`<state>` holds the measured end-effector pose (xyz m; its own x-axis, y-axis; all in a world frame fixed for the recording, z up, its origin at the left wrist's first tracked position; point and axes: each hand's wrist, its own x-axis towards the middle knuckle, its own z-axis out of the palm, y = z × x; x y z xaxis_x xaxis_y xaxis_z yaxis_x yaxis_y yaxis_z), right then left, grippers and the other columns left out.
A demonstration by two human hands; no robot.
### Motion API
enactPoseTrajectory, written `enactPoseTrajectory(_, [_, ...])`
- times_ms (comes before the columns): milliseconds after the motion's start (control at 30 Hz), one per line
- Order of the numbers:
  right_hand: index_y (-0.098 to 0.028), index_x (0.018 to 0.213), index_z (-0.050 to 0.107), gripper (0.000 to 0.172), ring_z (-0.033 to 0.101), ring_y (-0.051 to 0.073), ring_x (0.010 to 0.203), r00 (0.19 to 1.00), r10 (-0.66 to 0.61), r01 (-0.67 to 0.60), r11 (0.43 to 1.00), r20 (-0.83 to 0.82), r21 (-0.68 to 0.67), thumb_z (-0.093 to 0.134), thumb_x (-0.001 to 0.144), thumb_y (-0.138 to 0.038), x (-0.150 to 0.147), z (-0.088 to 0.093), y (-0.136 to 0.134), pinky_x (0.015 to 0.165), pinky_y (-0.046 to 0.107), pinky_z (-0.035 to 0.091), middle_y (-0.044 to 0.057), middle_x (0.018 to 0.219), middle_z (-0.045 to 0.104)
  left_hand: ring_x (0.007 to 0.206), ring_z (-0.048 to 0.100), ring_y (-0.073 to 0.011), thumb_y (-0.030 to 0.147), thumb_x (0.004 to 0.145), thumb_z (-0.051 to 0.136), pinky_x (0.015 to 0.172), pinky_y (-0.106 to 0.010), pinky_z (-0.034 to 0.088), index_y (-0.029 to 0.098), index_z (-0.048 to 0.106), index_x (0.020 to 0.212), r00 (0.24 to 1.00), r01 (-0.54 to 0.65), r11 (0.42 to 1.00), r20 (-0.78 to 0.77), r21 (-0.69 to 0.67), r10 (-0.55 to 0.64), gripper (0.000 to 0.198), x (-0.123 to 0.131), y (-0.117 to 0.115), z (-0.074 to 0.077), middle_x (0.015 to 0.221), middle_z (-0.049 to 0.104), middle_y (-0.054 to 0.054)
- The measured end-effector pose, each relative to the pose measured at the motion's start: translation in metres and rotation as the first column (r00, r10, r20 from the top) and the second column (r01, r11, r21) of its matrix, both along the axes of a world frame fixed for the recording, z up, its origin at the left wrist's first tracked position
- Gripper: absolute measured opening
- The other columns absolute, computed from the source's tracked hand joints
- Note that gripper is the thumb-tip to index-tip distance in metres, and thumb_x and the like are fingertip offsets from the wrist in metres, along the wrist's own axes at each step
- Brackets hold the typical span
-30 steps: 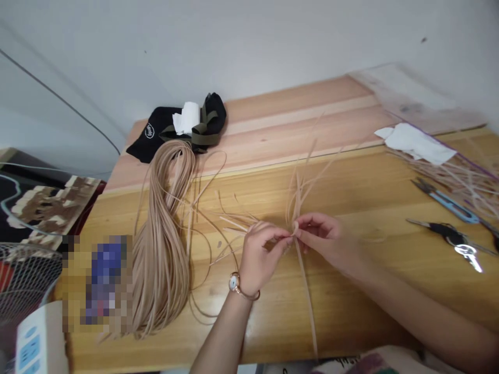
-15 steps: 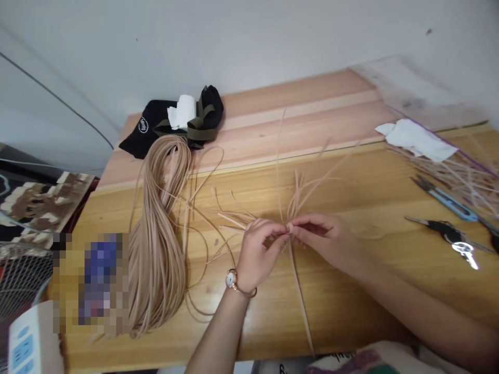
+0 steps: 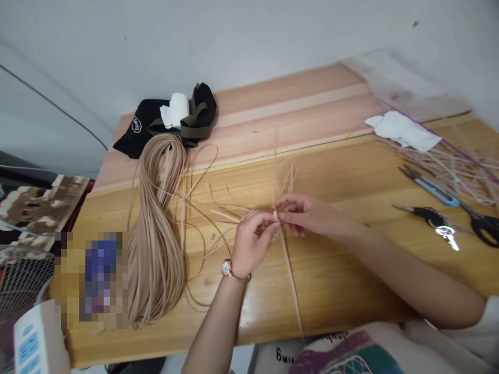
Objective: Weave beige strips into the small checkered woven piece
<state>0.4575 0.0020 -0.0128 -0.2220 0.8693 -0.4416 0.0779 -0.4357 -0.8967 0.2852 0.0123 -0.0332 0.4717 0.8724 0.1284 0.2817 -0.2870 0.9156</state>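
My left hand [image 3: 253,239], with a watch on its wrist, pinches a small woven knot of tan strips [image 3: 275,215] between thumb and forefinger. From the right, my right hand [image 3: 307,215] meets the same piece, its thumb against the knot and its fingers curled at the strips above. Loose strip ends fan out to the left and behind the hands. One long strip [image 3: 289,270] runs down over the table's front edge; another, blurred, stands up from the knot. The fingers partly cover the weave.
A thick bundle of tan strips [image 3: 156,249] lies on the left of the wooden table [image 3: 343,291]. Behind it are a black bag [image 3: 146,122] and a white paper roll [image 3: 180,108]. On the right lie scissors [image 3: 483,226], blue-handled snips [image 3: 432,188], keys [image 3: 446,234], crumpled tissue [image 3: 405,131] and cut strips [image 3: 460,171].
My right forefinger has lifted away from its pinch at the knot, and the fingers have spread higher. My left hand keeps its pinch. The whole view has shifted slightly.
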Motion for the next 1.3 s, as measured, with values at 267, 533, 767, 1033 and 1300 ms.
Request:
enactPoseTrajectory(267, [-0.014, 0.077, 0.058, 0.013, 0.047, 0.004, 0.038, 0.984, 0.05, -0.056, 0.998, 0.174, 0.031, 0.058, 0.077, -0.028, 0.0, 0.01, -0.005, 0.038, 0.016, 0.036, -0.005, 0.051, 0.053, 0.076, 0.059, -0.0136, 0.02, 0.08, 0.059, 0.074, -0.026, 0.045, 0.017, 0.062, 0.079, 1.0, 0.001, 1.0, 0.03, 0.014, -0.001, 0.005, 0.0, 0.001, 0.001, 0.079, 0.066, -0.003])
enactPoseTrajectory(533, [-0.016, 0.095, 0.056, 0.018, 0.046, 0.004, 0.035, 0.97, 0.209, -0.203, 0.977, 0.122, -0.058, 0.052, 0.082, -0.029, 0.005, 0.004, 0.0, 0.034, 0.015, 0.033, -0.007, 0.051, 0.054, 0.074, 0.057, -0.0107, 0.015, 0.078, 0.061, 0.068, -0.022, 0.045, 0.015, 0.063, 0.078, 0.997, 0.004, 0.994, 0.08, 0.107, -0.013, 0.002, -0.001, 0.003, -0.001, 0.079, 0.059, -0.003])
enactPoseTrajectory(767, [-0.018, 0.085, 0.049, 0.02, 0.047, 0.005, 0.035, 0.994, 0.086, -0.086, 0.996, 0.06, -0.009, 0.061, 0.075, -0.031, 0.003, -0.002, 0.001, 0.034, 0.016, 0.036, -0.009, 0.048, 0.052, 0.075, 0.058, -0.0105, 0.015, 0.078, 0.061, 0.07, -0.021, 0.046, 0.015, 0.063, 0.078, 0.997, 0.004, 0.994, 0.079, 0.107, -0.012, 0.002, 0.0, 0.003, -0.001, 0.079, 0.061, -0.003])
enactPoseTrajectory(1033, [-0.015, 0.078, 0.056, 0.013, 0.048, 0.004, 0.036, 0.957, 0.198, -0.211, 0.977, 0.212, 0.036, 0.056, 0.076, -0.028, 0.006, 0.004, -0.004, 0.036, 0.015, 0.035, -0.006, 0.052, 0.053, 0.075, 0.061, -0.0111, 0.015, 0.076, 0.063, 0.069, -0.021, 0.048, 0.015, 0.064, 0.077, 0.994, -0.029, 0.994, 0.105, 0.104, 0.019, 0.002, -0.002, 0.004, -0.001, 0.078, 0.065, -0.004])
enactPoseTrajectory(1300, [-0.015, 0.078, 0.06, 0.016, 0.045, 0.003, 0.035, 0.954, 0.194, -0.191, 0.981, 0.227, -0.037, 0.052, 0.08, -0.029, 0.004, 0.01, -0.005, 0.035, 0.014, 0.032, -0.006, 0.051, 0.053, 0.074, 0.063, -0.011, 0.015, 0.075, 0.064, 0.068, -0.021, 0.05, 0.015, 0.067, 0.076, 0.992, -0.063, 0.99, 0.114, 0.128, 0.049, 0.003, -0.001, 0.004, -0.003, 0.078, 0.068, -0.004])
